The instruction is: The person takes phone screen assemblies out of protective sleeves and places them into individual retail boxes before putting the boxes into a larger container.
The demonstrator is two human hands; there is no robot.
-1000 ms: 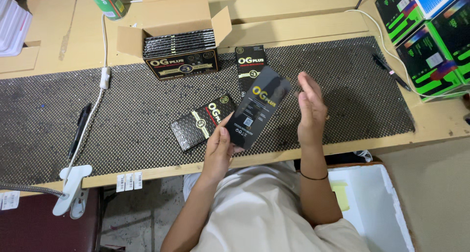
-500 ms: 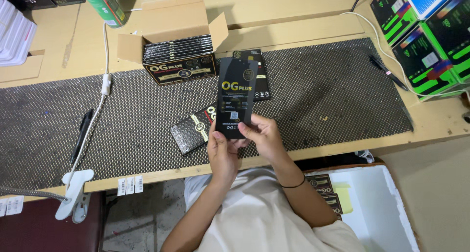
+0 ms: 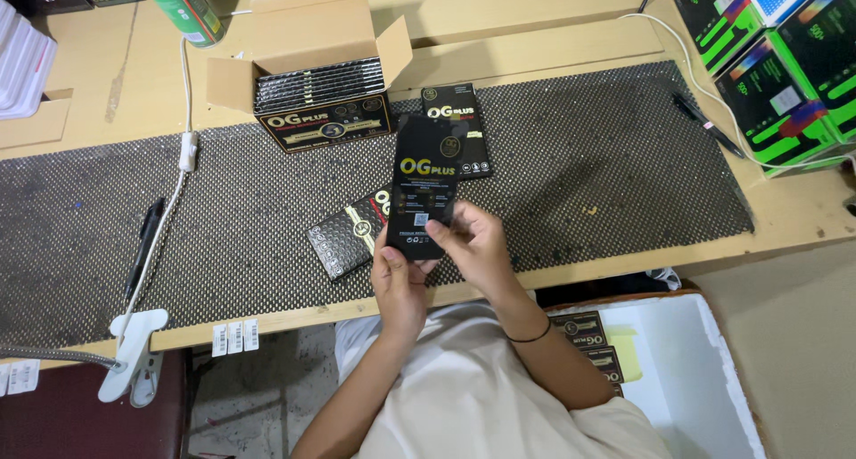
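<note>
Wooden surface (image 3: 553, 31) spread with a dark dotted mat (image 3: 606, 156); above the mat's near edge, a flat black packet (image 3: 426, 187) held upright, lifted clear of the mat. Left hand (image 3: 399, 285) closed around the packet's lower edge from beneath, thumb on the front; right hand (image 3: 473, 243) pinching its lower right side, fingers curled. Just left of the packet, partly hidden behind it, another black packet (image 3: 343, 236) lying flat; just beyond, a third (image 3: 468, 125) flat on the mat. Beyond and left, an open cardboard box (image 3: 312, 76) packed with more; far left of the packet, a black pen (image 3: 143, 245) and a white clamp (image 3: 134, 352); far right, green boxes (image 3: 776, 76).
</note>
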